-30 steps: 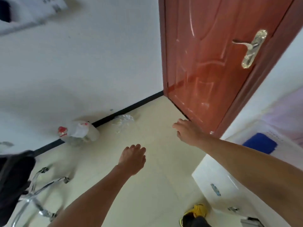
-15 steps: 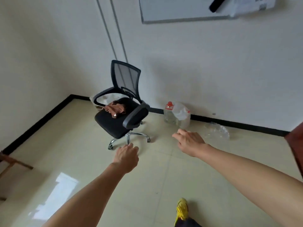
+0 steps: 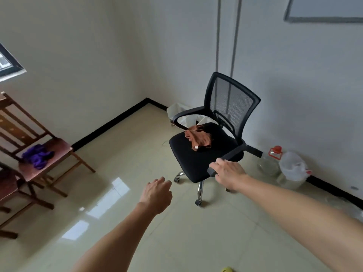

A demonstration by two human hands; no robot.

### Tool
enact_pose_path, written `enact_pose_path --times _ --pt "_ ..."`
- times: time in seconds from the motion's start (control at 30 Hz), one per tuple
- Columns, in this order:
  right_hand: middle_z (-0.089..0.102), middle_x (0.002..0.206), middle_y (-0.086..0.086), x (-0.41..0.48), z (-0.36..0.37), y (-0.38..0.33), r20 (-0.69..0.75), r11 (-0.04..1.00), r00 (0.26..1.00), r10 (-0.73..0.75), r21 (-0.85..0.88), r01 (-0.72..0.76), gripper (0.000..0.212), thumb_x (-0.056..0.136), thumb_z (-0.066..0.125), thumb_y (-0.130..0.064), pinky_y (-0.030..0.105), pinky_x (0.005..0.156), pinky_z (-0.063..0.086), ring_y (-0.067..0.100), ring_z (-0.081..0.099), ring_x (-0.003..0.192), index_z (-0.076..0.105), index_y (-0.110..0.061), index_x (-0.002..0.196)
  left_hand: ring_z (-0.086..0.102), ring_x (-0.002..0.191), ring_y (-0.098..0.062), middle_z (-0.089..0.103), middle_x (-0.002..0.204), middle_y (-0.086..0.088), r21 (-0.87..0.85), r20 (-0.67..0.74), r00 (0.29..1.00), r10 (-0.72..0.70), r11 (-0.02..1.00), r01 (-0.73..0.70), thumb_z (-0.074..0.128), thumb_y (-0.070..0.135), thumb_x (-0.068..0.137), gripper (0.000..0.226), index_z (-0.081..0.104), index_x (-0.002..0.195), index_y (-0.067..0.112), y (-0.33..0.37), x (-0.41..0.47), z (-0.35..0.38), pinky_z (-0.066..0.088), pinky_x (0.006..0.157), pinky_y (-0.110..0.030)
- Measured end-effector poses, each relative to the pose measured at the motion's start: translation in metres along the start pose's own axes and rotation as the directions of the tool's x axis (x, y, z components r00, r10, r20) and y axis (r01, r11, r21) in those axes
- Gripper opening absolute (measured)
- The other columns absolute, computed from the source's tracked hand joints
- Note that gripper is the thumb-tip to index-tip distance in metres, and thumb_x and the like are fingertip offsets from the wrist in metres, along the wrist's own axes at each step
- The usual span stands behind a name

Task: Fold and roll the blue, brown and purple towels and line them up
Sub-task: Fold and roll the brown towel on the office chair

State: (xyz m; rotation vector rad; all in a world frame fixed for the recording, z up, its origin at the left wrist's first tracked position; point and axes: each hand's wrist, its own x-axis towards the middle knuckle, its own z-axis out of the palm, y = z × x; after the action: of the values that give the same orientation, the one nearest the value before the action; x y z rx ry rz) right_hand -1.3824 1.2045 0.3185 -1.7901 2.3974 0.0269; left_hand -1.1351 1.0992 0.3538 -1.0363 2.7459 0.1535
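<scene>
Black office chair (image 3: 196, 163) sits at about 1 o'clock with the brown towel (image 3: 198, 139) crumpled on its seat. The purple towel (image 3: 37, 155) is bunched on a wooden chair (image 3: 59, 146) over at 9 o'clock. The right hand (image 3: 229, 173) is at the front end of the armrest (image 3: 235, 152), though I can't tell whether it grips. The left hand (image 3: 157, 195) hangs loose, holding nothing.

A crumpled brown towel (image 3: 198, 137) lies on the seat of a black mesh-back office chair (image 3: 196, 160) standing on a glossy tiled floor (image 3: 137, 138). At left, a bunched purple towel (image 3: 37, 155) rests on a wooden chair (image 3: 57, 152). A red-capped clear jug (image 3: 270, 161) stands by the far wall at right.
</scene>
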Motion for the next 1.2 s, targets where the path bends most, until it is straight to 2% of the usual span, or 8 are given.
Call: enact_pose_path --times 0.17,0.3,0.5,0.67,0.87,1.03,1.2 --pt "0.050 0.117 0.003 0.096 0.002 -0.023 0.060 0.996 0.995 -0.081 -0.030 0.083 0.038 0.091 0.046 -0.021 0.036 0.074 0.043 0.024 0.056 0.102 0.046 -0.023 0.128 0.054 0.106 -0.024 0.056 0.112 -0.004 -0.029 0.039 0.996 -0.075 0.997 0.076 0.041 0.031 0.095 0.028 0.055 0.115 0.017 -0.063 0.046 0.001 0.040 0.082 -0.033" --pt "0.050 0.123 0.003 0.162 0.012 -0.037 0.100 0.995 0.992 -0.080 -0.054 0.086 0.039 0.092 0.046 -0.024 0.035 0.074 0.039 0.025 0.055 0.106 0.044 -0.024 0.131 0.055 0.106 -0.025 0.057 0.113 -0.004 -0.036 0.085 0.993 -0.077 0.996 0.080 0.043 0.031 0.094 0.029 0.056 0.115 0.016 -0.115 0.096 0.007 0.043 0.084 -0.034" --pt "0.049 0.126 0.006 0.264 0.019 -0.044 0.164 0.996 0.983 0.082 -0.051 -0.075 0.039 0.093 0.046 -0.026 0.037 0.080 0.044 0.027 0.057 0.110 0.045 -0.023 0.132 0.056 0.109 -0.026 0.056 0.116 -0.004 -0.034 0.124 0.992 0.014 0.999 -0.010 0.043 0.032 0.094 0.031 0.055 0.117 0.016 -0.199 0.203 -0.005 0.044 0.083 -0.036" --pt "0.050 0.124 0.005 0.315 0.021 -0.048 0.192 0.964 0.949 0.248 0.047 -0.261 0.038 0.093 0.047 -0.026 0.038 0.079 0.045 0.028 0.059 0.106 0.045 -0.025 0.131 0.057 0.106 -0.025 0.056 0.116 -0.002 -0.009 0.165 0.981 0.103 0.995 -0.103 0.043 0.032 0.094 0.030 0.056 0.116 0.018 -0.250 0.297 -0.030 0.044 0.079 -0.033" --pt "0.051 0.120 0.002 0.349 0.039 -0.017 0.214 0.904 0.895 0.390 0.092 -0.416 0.040 0.093 0.049 -0.027 0.036 0.074 0.043 0.024 0.060 0.102 0.045 -0.028 0.132 0.060 0.101 -0.024 0.057 0.117 0.000 -0.035 0.219 0.946 0.237 0.971 -0.236 0.043 0.032 0.094 0.030 0.057 0.118 0.020 -0.243 0.397 -0.035 0.043 0.073 -0.031" --pt "0.052 0.124 0.004 0.379 0.070 0.028 0.286 0.839 0.825 0.487 0.109 -0.533 0.037 0.093 0.051 -0.028 0.037 0.077 0.047 0.025 0.061 0.103 0.047 -0.025 0.129 0.058 0.108 -0.022 0.056 0.124 0.001 -0.056 0.301 0.895 0.330 0.943 -0.329 0.043 0.034 0.095 0.035 0.054 0.127 0.023 -0.223 0.464 -0.016 0.044 0.085 -0.031" --pt "0.052 0.126 0.005 0.425 0.103 0.062 0.385 0.746 0.739 0.552 0.167 -0.645 0.034 0.094 0.051 -0.027 0.035 0.073 0.044 0.027 0.061 0.101 0.043 -0.022 0.127 0.055 0.114 -0.019 0.054 0.128 0.004 -0.027 0.401 0.849 0.346 0.930 -0.366 0.043 0.035 0.095 0.037 0.050 0.130 0.026 -0.219 0.545 0.007 0.043 0.090 -0.030"
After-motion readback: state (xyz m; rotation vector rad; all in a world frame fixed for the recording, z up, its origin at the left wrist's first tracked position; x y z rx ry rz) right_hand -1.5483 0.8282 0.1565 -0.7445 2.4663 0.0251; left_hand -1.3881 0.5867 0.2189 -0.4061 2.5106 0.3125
